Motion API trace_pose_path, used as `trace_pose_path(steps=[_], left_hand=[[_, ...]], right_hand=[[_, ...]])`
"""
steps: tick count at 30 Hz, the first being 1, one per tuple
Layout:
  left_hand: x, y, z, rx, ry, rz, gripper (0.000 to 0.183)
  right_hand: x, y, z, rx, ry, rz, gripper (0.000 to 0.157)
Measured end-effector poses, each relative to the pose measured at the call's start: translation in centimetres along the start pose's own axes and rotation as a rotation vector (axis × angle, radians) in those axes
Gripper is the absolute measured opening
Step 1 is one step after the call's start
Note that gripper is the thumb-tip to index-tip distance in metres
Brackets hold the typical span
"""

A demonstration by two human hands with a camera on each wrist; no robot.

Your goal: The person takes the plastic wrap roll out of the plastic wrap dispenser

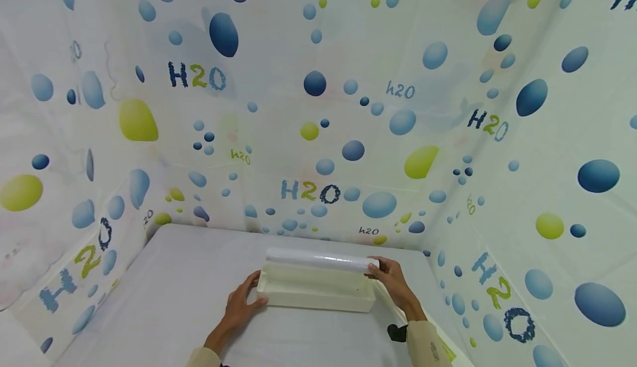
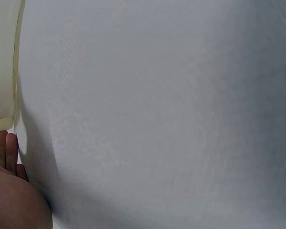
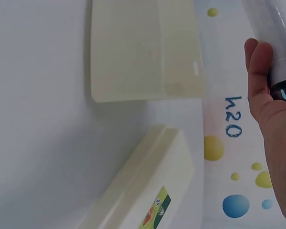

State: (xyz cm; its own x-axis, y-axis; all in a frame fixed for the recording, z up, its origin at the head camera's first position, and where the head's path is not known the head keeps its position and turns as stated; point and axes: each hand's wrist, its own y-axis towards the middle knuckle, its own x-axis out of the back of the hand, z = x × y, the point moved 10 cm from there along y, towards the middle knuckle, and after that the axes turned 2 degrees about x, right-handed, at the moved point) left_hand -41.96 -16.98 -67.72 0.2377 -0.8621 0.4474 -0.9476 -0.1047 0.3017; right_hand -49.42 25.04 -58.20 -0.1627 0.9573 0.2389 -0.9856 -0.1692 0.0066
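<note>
A long cream plastic box (image 1: 316, 300) lies on the table with its open side showing. My left hand (image 1: 238, 307) grips its left end, thumb at the front corner and fingers behind. Along the box's back edge is a shiny roll of clear plastic wrap (image 1: 318, 259). My right hand (image 1: 393, 285) holds the roll's right end. In the right wrist view, the roll (image 3: 275, 33) is raised above the table, with a dark end near the palm. The left wrist view catches only a strip of the box (image 2: 2, 62) and part of the left hand (image 2: 16, 200).
A cream lid-like piece (image 3: 150, 174) with a green picture label lies right of the box, partly under my right forearm. A white cloth (image 1: 184, 289) covers the table. Curtains (image 1: 278, 107) printed with drops and "H2O" enclose the back and sides.
</note>
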Motion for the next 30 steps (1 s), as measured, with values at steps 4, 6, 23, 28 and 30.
trace_pose_path(steps=[4, 6, 23, 28, 30], left_hand=[[0.3, 0.0, -0.2, 0.018, 0.008, 0.005, 0.080], [0.3, 0.1, -0.2, 0.041, 0.003, 0.031, 0.080], [-0.8, -0.4, 1.4, 0.034, -0.014, 0.007, 0.080], [-0.4, -0.1, 1.0, -0.003, 0.014, -0.009, 0.080], [-0.3, 0.0, 0.7, -0.019, 0.010, -0.019, 0.079]], right_hand=[[0.2, 0.7, 0.0, -0.002, 0.015, -0.030, 0.043], [0.2, 1.1, 0.1, -0.001, 0.025, -0.039, 0.041], [0.1, 2.7, 0.4, 0.019, 0.008, -0.064, 0.043], [-0.1, 3.3, 0.6, 0.032, -0.008, -0.075, 0.036], [-0.2, 3.5, 0.6, 0.029, -0.015, -0.078, 0.034]])
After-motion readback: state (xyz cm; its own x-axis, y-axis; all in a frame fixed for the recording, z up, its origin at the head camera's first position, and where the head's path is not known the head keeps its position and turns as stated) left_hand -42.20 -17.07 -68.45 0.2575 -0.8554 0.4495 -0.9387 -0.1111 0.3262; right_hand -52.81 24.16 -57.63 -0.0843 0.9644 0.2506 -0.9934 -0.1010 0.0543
